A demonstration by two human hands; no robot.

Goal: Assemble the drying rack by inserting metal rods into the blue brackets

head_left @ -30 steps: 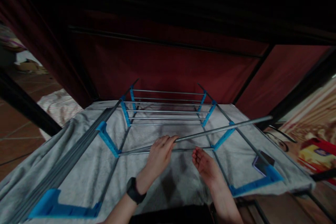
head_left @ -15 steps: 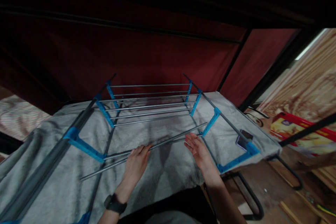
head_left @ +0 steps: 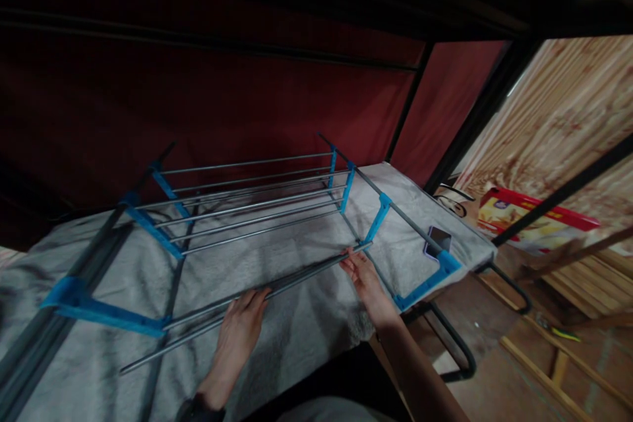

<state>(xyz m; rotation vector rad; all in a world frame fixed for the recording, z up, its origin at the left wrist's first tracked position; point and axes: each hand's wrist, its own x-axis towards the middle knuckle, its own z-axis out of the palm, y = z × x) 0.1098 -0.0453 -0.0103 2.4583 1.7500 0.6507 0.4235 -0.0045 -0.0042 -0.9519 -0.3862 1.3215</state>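
Observation:
A rack of grey metal tubes with blue plastic brackets lies on the bed in front of me. My left hand is closed over a loose metal tube, whose left end sticks out past the rack's side pole. Near that tube's right end, the fingertips of my right hand pinch it beside a blue bracket. Another tube runs close alongside, starting at the left blue bracket. Behind my hands, several crossbars span the rack between its brackets.
A grey blanket covers the bed. On it, at the right, lies a phone close to the side pole. A red and yellow box and wooden slats are beyond the bed. Dark red panels stand behind.
My right hand has gone from open beside the loose tube to pinching its right end. The tube's right end has come down near the bracket. The view has turned right.

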